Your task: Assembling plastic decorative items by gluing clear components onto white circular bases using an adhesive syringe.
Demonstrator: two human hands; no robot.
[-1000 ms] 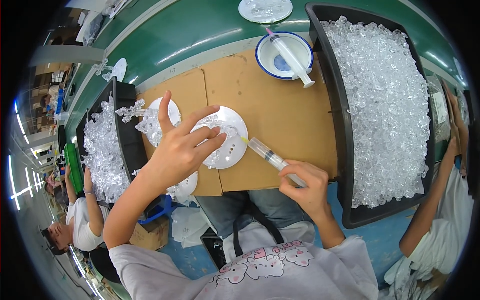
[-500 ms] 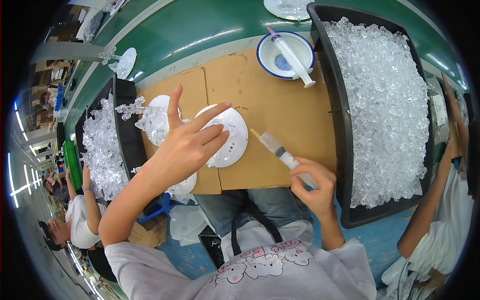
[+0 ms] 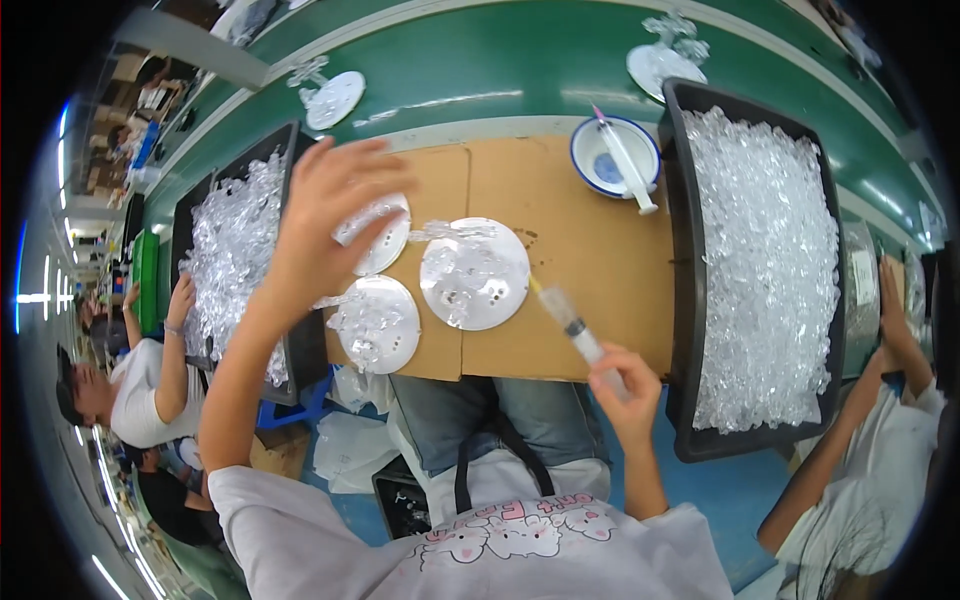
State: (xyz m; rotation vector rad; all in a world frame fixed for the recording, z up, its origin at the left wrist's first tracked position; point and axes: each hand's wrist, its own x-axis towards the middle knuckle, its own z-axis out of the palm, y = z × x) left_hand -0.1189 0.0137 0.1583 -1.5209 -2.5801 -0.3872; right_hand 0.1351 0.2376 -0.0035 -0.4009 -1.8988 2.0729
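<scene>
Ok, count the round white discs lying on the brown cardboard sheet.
3. One disc lies mid-sheet, one at the sheet's near-left edge, and one sits partly under the raised left hand. Others could be hidden beneath that hand.

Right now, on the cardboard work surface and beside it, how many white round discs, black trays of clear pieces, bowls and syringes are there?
White round discs on the cardboard: 3
Black trays of clear plastic pieces: 2
Blue-rimmed bowl: 1
Syringe in the right hand: 1
Total: 7
</scene>
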